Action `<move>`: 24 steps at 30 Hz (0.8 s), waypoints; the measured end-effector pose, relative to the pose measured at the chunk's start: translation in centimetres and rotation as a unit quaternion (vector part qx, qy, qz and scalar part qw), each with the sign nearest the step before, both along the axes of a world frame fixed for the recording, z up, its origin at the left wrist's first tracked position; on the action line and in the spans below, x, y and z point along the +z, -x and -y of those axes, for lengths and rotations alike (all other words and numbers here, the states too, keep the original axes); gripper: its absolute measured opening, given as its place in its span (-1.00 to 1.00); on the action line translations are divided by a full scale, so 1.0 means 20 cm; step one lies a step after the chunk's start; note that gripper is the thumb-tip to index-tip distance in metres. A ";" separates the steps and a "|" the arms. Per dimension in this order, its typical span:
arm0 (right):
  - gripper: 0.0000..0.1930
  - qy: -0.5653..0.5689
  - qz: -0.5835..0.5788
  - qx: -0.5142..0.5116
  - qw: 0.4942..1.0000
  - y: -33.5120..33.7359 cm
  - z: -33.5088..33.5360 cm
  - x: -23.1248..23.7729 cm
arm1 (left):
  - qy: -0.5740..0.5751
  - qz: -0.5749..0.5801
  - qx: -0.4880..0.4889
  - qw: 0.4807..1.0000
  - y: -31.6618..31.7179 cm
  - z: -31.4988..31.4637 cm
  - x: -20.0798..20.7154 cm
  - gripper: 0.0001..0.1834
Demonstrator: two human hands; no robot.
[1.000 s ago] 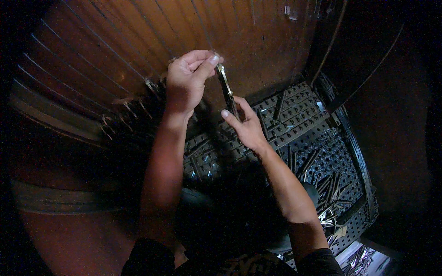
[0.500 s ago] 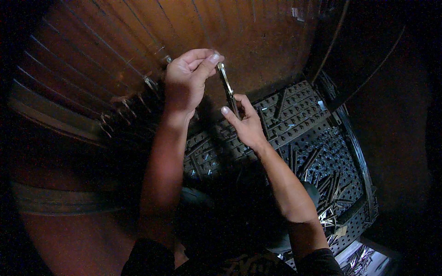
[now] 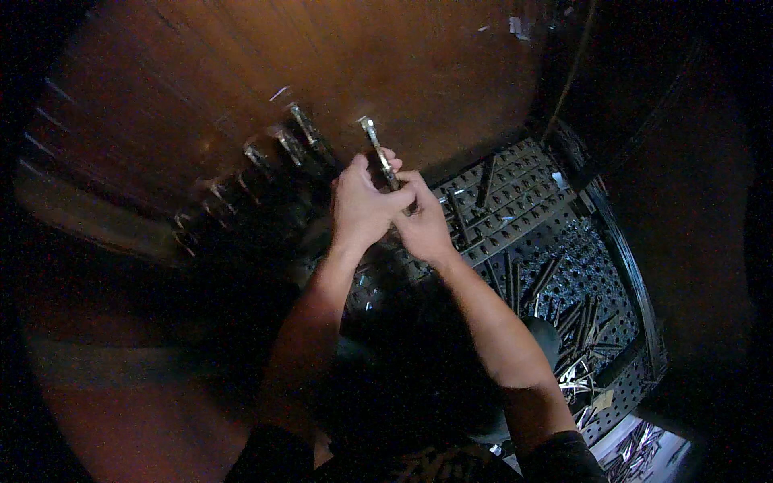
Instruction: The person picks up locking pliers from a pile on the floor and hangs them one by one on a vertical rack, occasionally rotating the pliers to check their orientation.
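Closest to me is the person's dark short-sleeved shirt, its chest print blurred; two bare forearms reach up and inward from it; the left hand is closed around a slim, dark metal piece with a bright silvery tip, some fingertips showing on its far side; the right hand is curled at the piece's lower end, touching the left hand, though its exact hold there is hidden; the piece stands tilted between them, bright end up and leaning left.

Off to the right lies a pale, flat tray with thin, shiny metal slivers on it; past that is a black, round-holed metal sheet, littered with long, dark strips; next comes a dark grey metal panel with rows of raised tabs; leftward, blurred, bright-tipped metal pieces stand in a slanting row; behind everything rises a rusty-brown wall, with a whitish scrap near its top.
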State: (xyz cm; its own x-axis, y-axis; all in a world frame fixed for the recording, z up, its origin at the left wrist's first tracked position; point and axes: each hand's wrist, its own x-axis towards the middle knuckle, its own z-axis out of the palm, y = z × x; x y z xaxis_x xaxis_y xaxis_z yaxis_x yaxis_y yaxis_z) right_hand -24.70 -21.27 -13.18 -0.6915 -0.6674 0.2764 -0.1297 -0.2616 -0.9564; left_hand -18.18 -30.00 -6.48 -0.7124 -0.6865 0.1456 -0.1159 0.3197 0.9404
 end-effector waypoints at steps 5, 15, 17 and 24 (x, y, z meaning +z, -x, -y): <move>-0.58 -0.103 -0.075 -0.005 0.992 0.01 -0.05 0.07 | -0.015 -0.053 -0.005 0.998 0.05 -0.01 -0.04 -0.53; -0.82 -0.222 -0.132 -0.068 0.964 0.01 0.23 -0.11 | -0.011 -0.035 0.004 0.999 0.05 0.26 -0.26 -0.58; -0.86 -0.183 -0.164 -0.109 0.963 0.01 0.28 -0.18 | 0.001 -0.020 0.004 1.000 0.05 0.26 -0.23 -0.59; -0.50 -0.241 -0.204 -0.076 0.946 0.12 0.22 -0.03 | 0.051 -0.059 -0.009 0.997 0.11 0.37 -0.24 -0.60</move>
